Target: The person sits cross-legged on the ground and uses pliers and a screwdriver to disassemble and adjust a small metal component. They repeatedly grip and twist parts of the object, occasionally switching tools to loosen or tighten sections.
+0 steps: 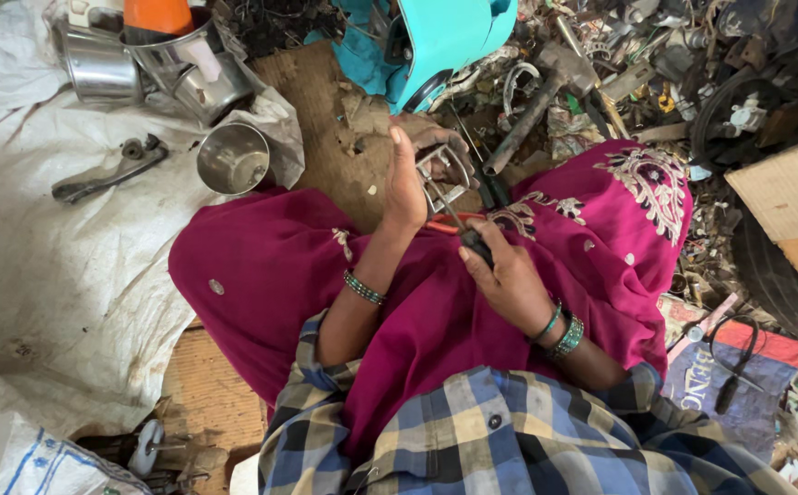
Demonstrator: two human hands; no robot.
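Observation:
My left hand (406,179) is raised over my lap, fingers closed around a small metal bracket-like part (442,174). My right hand (507,275) grips the dark handle of a screwdriver (472,240), whose thin shaft points up into the metal part. A red-handled tool (445,225) lies across my lap just under the part. Both wrists wear green bangles. My lap is covered in magenta cloth with embroidery (651,183).
Steel cups and pots (232,158) and a metal lever (110,172) lie on white sacking at the left. A turquoise plastic housing (445,37), a hammer (545,92) and a heap of scrap metal fill the top right. Cardboard (797,197) and a tyre sit at the right.

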